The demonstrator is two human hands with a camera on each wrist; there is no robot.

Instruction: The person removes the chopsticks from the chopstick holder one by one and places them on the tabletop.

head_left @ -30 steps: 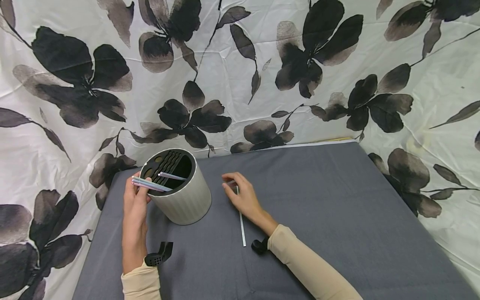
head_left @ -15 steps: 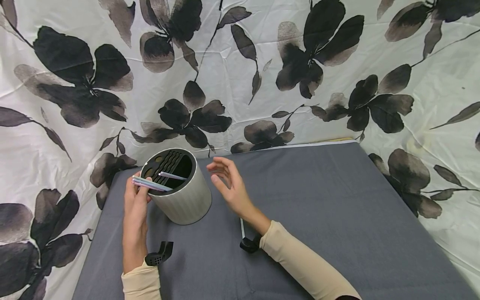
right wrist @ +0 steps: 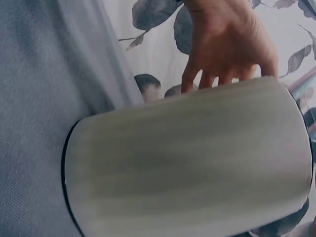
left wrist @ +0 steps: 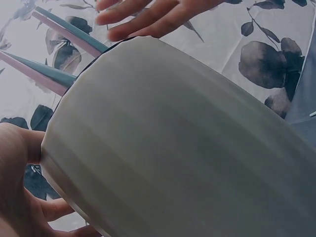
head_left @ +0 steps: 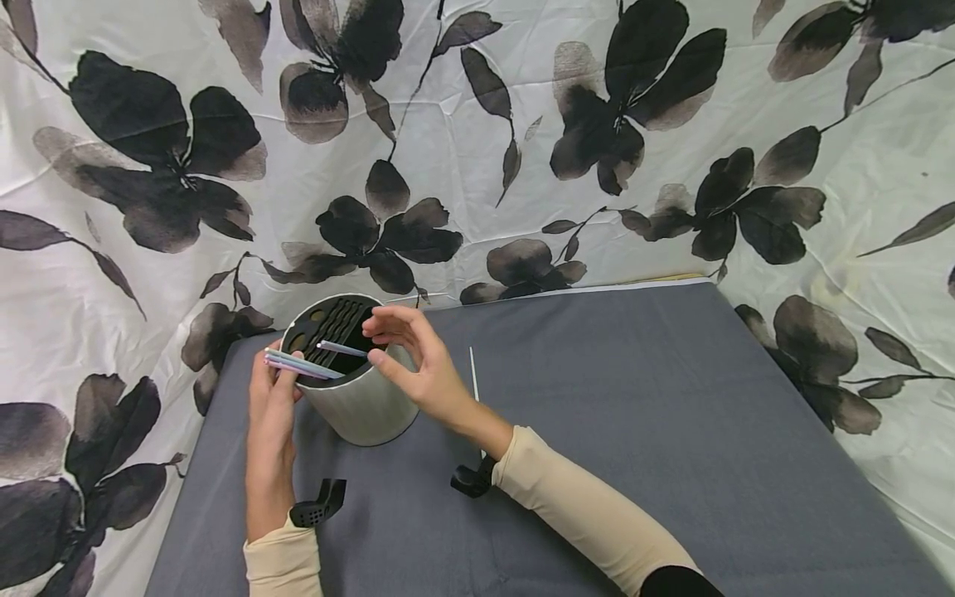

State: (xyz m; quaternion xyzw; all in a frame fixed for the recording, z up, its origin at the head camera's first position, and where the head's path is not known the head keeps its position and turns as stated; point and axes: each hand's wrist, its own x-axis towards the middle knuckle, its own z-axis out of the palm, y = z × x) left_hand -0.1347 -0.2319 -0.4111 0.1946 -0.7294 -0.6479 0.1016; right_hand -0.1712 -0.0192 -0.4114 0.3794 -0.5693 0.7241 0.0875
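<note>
A ribbed off-white cylindrical utensil holder (head_left: 361, 414) with a black slotted insert (head_left: 339, 323) stands tilted toward the left. My left hand (head_left: 270, 423) grips its left side, thumb at the rim; in the right wrist view those fingers (right wrist: 227, 54) spread along the wall. Slim pink and blue-green sticks (head_left: 302, 365), perhaps chopsticks, poke out over the rim near my left thumb. Another stick (head_left: 339, 349) leans out beside them. Over the holder's right rim hovers my right hand (head_left: 421, 373), fingers loosely bent, holding nothing; its fingertips are close to that stick. Contact cannot be told.
A thin white stick (head_left: 473, 373) lies on the grey cloth-covered table (head_left: 634, 431), partly hidden under my right wrist. Behind the table's back edge hangs a white curtain (head_left: 507, 50) printed with dark flowers. Each wrist wears a black camera mount (head_left: 319, 504).
My right hand has moved left and up, away from the white stick on the table, to the holder's rim. My left hand and the holder stay in place.
</note>
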